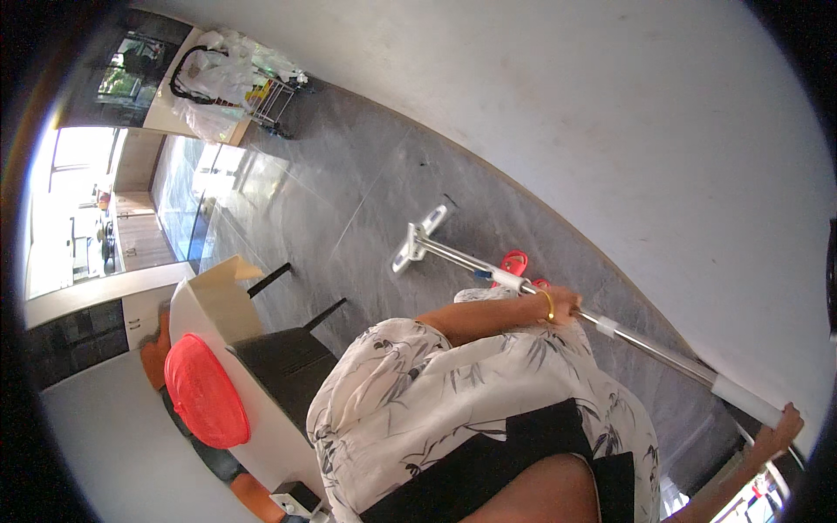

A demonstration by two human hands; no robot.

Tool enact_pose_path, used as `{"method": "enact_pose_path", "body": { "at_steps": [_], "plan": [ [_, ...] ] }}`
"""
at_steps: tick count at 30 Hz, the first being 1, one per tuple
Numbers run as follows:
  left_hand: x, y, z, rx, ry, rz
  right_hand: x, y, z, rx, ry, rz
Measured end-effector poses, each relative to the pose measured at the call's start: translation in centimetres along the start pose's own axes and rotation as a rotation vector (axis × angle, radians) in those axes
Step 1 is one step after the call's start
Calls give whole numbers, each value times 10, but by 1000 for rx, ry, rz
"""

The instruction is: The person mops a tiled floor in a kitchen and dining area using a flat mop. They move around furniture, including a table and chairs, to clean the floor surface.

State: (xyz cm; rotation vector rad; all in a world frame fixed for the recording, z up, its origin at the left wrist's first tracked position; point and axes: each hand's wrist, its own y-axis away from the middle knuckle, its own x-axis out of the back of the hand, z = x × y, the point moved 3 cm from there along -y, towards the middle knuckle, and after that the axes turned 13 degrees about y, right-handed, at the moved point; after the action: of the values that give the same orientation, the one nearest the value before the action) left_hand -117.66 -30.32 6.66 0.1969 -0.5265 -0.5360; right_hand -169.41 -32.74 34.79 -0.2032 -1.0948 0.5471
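Observation:
A mop with a flat white head (420,239) and a long metal pole (664,346) runs diagonally across the view. Its head is down at the grey tiled floor. My left hand (563,304), with a gold-coloured bracelet at the wrist, is closed round the middle of the pole. At the lower right, my right hand (781,430) grips the white sleeve at the pole's upper end. Between the mop head and my left hand, a blue part and a white collar sit on the pole. Red slippers (513,263) show just beyond the pole, partly hidden by my clothing.
A pale wall (588,131) with a skirting edge borders the floor at right. A black chair (281,359) stands by a white table (274,451) bearing a red domed cover (206,391). A wheeled cart (273,101) with plastic bags stands far back, near glass panels (196,202).

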Motion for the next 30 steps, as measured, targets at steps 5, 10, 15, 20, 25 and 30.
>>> {"method": "enact_pose_path", "body": {
  "at_steps": [5, 10, 15, 20, 25, 30],
  "plan": [
    [93, 14, -66, 214, -23, -4, -3, -7, -127, 41, 135, -163],
    [213, 77, -134, 447, -429, 70, 68, -73, -291, 393, -125, -510],
    [288, 113, -211, 553, -510, 570, 108, -117, -409, 722, -553, -380],
    [293, 120, -228, 645, -655, 516, 119, -133, -451, 756, -715, -436],
    [265, 107, -200, 749, -681, 463, 103, -122, -436, 718, -744, -615],
    [234, 57, -158, 793, -680, 261, 72, -115, -393, 549, -624, -603]
  ]
}}
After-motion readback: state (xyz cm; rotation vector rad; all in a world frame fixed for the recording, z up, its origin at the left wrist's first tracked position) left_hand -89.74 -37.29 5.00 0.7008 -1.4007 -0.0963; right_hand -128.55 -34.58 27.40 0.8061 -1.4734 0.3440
